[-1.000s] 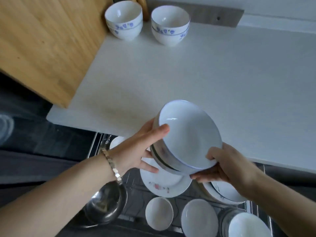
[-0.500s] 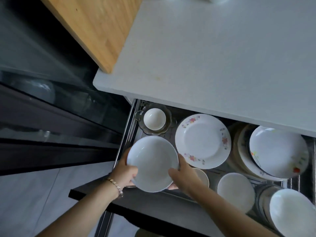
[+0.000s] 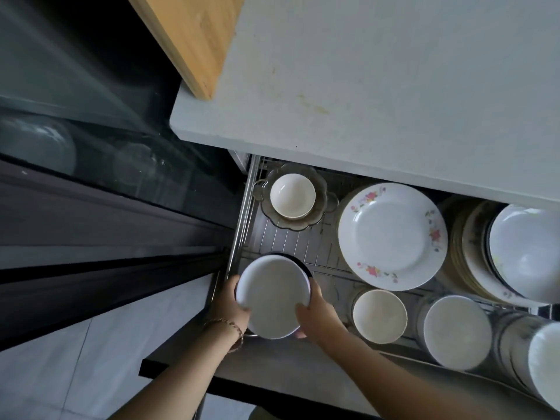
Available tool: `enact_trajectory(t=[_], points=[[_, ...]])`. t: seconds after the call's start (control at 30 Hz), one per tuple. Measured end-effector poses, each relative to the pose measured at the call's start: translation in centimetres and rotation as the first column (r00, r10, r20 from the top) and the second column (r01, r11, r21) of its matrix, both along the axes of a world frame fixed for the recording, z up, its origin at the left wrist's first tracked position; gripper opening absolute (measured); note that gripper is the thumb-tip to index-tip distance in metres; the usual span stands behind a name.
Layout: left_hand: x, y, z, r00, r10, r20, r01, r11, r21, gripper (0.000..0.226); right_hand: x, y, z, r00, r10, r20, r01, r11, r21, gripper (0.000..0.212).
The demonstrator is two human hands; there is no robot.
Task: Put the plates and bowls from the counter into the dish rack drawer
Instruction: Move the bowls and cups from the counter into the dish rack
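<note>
I hold a white bowl (image 3: 272, 295) with a dark rim line in both hands over the front left corner of the open dish rack drawer (image 3: 242, 219). My left hand (image 3: 230, 307) grips its left edge. My right hand (image 3: 318, 313) grips its right edge, thumb on the rim. The bowl's underside is hidden. In the drawer lie a flowered plate (image 3: 392, 236), a plate stack with a deep white plate (image 3: 527, 253) at the right, a small bowl (image 3: 292, 195) on a glass dish at the back left, and white bowls (image 3: 379, 316) along the front.
The white counter (image 3: 394, 71) overhangs the back of the drawer. A wooden board (image 3: 194, 34) juts past the counter's left edge. Dark glass-fronted cabinets (image 3: 91, 165) stand to the left. More stacked white bowls (image 3: 457, 331) fill the drawer's front right.
The bowl came off the counter and went down with both hands into the drawer's front left corner. My view tilted from the counter down onto the drawer.
</note>
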State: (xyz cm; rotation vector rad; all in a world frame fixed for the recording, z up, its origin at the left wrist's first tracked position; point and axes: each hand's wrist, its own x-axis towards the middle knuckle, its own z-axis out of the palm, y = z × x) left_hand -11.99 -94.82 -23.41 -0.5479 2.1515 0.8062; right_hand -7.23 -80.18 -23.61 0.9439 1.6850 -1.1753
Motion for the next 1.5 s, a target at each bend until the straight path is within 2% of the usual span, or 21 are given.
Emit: enact_trajectory(t=[0.1, 0.27, 0.43, 0.53, 0.6, 0.77, 0.9, 1.1, 1.27, 1.37, 1.43, 1.5], points=[[0.1, 0.0, -0.3, 0.999, -0.039, -0.036, 0.037, 0.999, -0.038, 0.046, -0.2, -0.2, -0.3, 1.0, -0.015, -0.023, 0.016, 0.999, 0.033, 0.069], [0.1, 0.7, -0.1, 0.991, -0.126, 0.031, 0.128, 0.99, -0.061, 0.049, 0.6, 0.8, -0.4, 1.0, 0.004, -0.027, -0.001, 0.996, 0.087, 0.062], [-0.1, 0.5, -0.2, 0.992, -0.115, 0.061, 0.118, 0.992, -0.054, 0.042, 1.1, 0.7, -0.7, 0.998, -0.006, -0.07, 0.014, 0.993, 0.115, 0.054], [-0.2, 0.4, -0.2, 0.991, -0.09, 0.097, 0.093, 0.995, -0.033, 0.046, 0.9, 0.6, -0.9, 0.993, 0.098, -0.069, -0.081, 0.972, 0.22, 0.054], [-0.2, 0.5, -0.3, 0.991, -0.063, 0.116, 0.065, 0.998, -0.012, 0.051, 1.0, 0.7, -1.0, 0.992, 0.095, -0.078, -0.077, 0.974, 0.213, 0.057], [0.5, 0.7, -0.2, 0.998, -0.044, 0.039, 0.044, 0.999, -0.008, 0.056, 1.7, 0.9, -0.6, 0.988, 0.008, -0.156, 0.022, 0.981, 0.191, 0.059], [0.7, 0.5, -0.5, 0.996, -0.078, 0.031, 0.078, 0.997, -0.002, 0.057, 2.2, 0.7, -0.8, 0.982, 0.023, -0.189, 0.019, 0.976, 0.217, 0.058], [-0.2, 0.8, -0.4, 0.967, -0.237, 0.093, 0.249, 0.957, -0.152, 0.045, 1.3, 0.4, -1.6, 0.98, 0.161, -0.116, -0.122, 0.95, 0.288, 0.051], [-0.4, 1.4, 1.4, 0.931, -0.35, 0.103, 0.365, 0.901, -0.236, 0.047, 1.3, 2.0, -0.2, 0.954, 0.294, -0.058, -0.272, 0.93, 0.246, 0.058], [-0.6, 2.6, 4.0, 0.908, -0.415, 0.061, 0.409, 0.844, -0.346, 0.047, 1.6, 4.4, 2.1, 0.934, 0.351, -0.064, -0.334, 0.923, 0.191, 0.05], [-1.0, 4.1, 5.8, 0.869, -0.493, -0.032, 0.439, 0.799, -0.411, 0.043, 1.7, 6.7, 3.7, 0.922, 0.379, -0.082, -0.361, 0.915, 0.178, 0.043], [-1.7, 6.2, 7.6, 0.846, -0.518, -0.126, 0.449, 0.82, -0.354, 0.036, 1.6, 9.1, 5.6, 0.903, 0.416, -0.106, -0.395, 0.902, 0.173, 0.038]])
